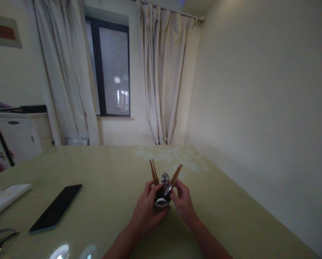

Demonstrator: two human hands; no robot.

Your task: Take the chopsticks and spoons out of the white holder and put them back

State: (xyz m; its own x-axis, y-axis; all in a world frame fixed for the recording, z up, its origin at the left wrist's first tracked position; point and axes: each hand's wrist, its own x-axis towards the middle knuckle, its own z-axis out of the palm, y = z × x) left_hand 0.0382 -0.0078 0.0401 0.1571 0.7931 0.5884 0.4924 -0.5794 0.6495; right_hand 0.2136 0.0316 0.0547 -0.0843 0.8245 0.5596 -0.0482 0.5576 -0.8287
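Note:
Both hands meet around a small dark utensil cup (162,204) with a pale rim, close above the table or resting on it; I cannot tell which. My left hand (146,208) is wrapped around the cup's left side. A pair of wooden chopsticks (153,172) leans out to the left, beside that hand's fingertips. On the other side, my right hand (184,202) is closed with its thumb and fingers about more wooden chopsticks (176,175), which tilt right. Two shiny metal spoons stand between them: an upper spoon (165,177) and a lower spoon (167,190) near my right thumb.
The pale green table (107,172) stretches toward the curtains and window. At left lie a black phone or tablet (57,208), a white flat object (8,198) and eyeglasses (1,237). A wall (263,108) runs along the table's right side.

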